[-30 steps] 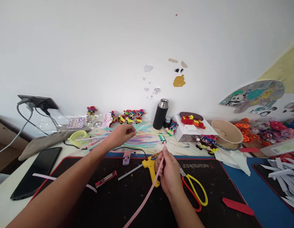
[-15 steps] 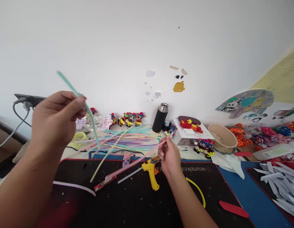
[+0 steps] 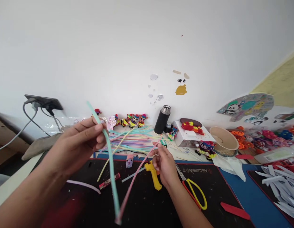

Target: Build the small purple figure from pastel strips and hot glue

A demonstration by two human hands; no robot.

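Observation:
Between thumb and fingertips, my left hand (image 3: 86,136) pinches a light green pipe cleaner (image 3: 111,164), whose upper end sticks up past the fingers. My right hand (image 3: 163,161) is closed on the upper end of a pink pipe cleaner (image 3: 134,175). Both strands run down and meet in a V near the bottom; whether they are joined there I cannot tell. Below my right hand lies a yellow glue gun (image 3: 153,177) with a clear glue stick (image 3: 133,174). Yellow-and-red-handled scissors (image 3: 196,193) lie partly under my right forearm.
Many pastel pipe cleaners (image 3: 134,139) lie behind the black mat (image 3: 94,212). A black flask (image 3: 162,120), small figures (image 3: 134,120), a white box (image 3: 194,139) and a tan bowl (image 3: 224,139) line the wall. White paper strips (image 3: 279,186) are piled at right.
My left hand has come right and down with the green pipe cleaner. The green and pink strands now meet low in front of me. The view has shifted slightly left, and more of the scissors shows.

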